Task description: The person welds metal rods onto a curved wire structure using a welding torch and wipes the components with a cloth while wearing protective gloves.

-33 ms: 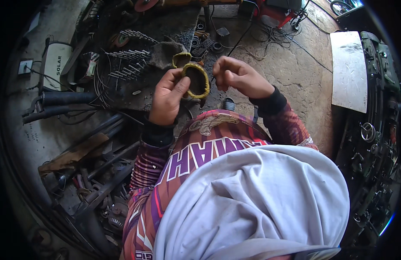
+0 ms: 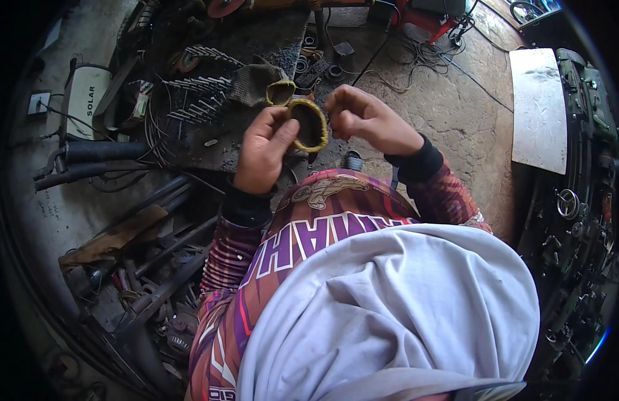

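My left hand [image 2: 263,147] pinches a yellow-wrapped ring [image 2: 322,125] between thumb and fingers. The ring stands tilted, its opening facing me. Just right of it is my right hand [image 2: 373,120], its fingers curled together; whatever they may hold is too small or hidden to make out. Behind the held ring, a second yellow-rimmed ring [image 2: 293,92] rests at the workbench edge beside a piece of coarse grey-brown cloth [image 2: 253,85].
Rows of metal rods [image 2: 199,83] lie on the dark workbench [image 2: 219,157]. Scrap metal and bars [image 2: 162,281] fill the lower left. A red machine [image 2: 423,23] with cables sits on the floor at the back. To the right, a pale metal sheet [image 2: 538,110] leans by a lathe-like machine [image 2: 577,220].
The held ring and my left hand have shifted slightly to the right. My right hand has come a little left, closer to the ring's edge.
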Action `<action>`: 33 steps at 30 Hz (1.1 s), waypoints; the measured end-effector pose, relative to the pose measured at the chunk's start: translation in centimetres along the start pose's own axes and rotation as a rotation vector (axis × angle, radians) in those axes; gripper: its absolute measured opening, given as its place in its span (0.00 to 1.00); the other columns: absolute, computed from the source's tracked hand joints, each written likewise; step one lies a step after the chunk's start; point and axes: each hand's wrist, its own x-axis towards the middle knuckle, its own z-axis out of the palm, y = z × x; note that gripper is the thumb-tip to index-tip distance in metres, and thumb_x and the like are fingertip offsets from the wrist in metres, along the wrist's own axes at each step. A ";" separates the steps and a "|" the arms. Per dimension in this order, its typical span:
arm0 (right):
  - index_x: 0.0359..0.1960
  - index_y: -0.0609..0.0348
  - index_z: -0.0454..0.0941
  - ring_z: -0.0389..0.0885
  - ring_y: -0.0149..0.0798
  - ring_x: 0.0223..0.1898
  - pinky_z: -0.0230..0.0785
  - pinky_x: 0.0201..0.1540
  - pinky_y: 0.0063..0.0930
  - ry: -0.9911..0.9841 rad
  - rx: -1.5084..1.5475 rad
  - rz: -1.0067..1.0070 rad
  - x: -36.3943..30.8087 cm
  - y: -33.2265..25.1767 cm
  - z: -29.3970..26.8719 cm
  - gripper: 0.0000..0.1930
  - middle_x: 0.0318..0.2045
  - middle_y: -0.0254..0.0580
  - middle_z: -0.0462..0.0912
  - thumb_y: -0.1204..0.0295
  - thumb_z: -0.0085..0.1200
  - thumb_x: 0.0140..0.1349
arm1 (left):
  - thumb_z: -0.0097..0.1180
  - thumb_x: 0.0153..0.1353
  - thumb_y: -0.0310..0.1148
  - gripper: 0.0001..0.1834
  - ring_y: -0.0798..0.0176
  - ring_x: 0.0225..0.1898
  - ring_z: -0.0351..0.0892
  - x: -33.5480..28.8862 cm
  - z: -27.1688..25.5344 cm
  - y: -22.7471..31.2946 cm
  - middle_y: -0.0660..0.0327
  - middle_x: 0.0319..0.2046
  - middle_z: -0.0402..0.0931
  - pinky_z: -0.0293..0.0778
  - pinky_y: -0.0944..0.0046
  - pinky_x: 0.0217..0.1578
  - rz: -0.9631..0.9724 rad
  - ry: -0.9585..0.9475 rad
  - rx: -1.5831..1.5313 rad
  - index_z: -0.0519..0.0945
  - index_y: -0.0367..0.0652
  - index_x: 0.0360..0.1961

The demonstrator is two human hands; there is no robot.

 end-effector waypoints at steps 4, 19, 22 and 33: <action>0.54 0.61 0.72 0.79 0.25 0.37 0.75 0.39 0.24 0.167 -0.641 -0.083 -0.2 0.9 0.4 0.18 0.34 0.34 0.80 0.72 0.63 0.66 | 0.54 0.72 0.28 0.10 0.74 0.38 0.80 -0.4 3.2 -1.2 0.62 0.39 0.81 0.79 0.70 0.40 0.059 -0.010 0.070 0.75 0.35 0.50; 0.39 0.62 0.72 0.76 0.56 0.53 0.72 0.57 0.49 0.128 0.861 -0.083 -4.4 4.1 -6.6 0.09 0.46 0.56 0.75 0.69 0.44 0.66 | 0.64 0.63 0.36 0.21 0.61 0.46 0.78 0.7 0.5 -3.4 0.58 0.48 0.76 0.74 0.61 0.49 0.147 0.010 0.433 0.77 0.41 0.55; 0.40 0.62 0.72 0.76 0.55 0.54 0.73 0.57 0.48 -0.022 0.897 -0.164 -4.1 4.3 -7.3 0.09 0.46 0.56 0.75 0.69 0.43 0.67 | 0.67 0.61 0.47 0.34 0.61 0.61 0.70 1.4 -0.3 -4.4 0.56 0.61 0.69 0.68 0.57 0.58 0.094 -0.069 0.555 0.71 0.45 0.65; 0.50 0.63 0.74 0.82 0.39 0.47 0.76 0.53 0.33 0.323 0.443 -0.036 -4.0 3.6 -7.3 0.11 0.47 0.47 0.80 0.71 0.46 0.70 | 0.69 0.62 0.43 0.31 0.65 0.45 0.82 3.2 1.7 -5.9 0.58 0.45 0.83 0.76 0.64 0.48 0.003 -0.060 -0.027 0.75 0.37 0.60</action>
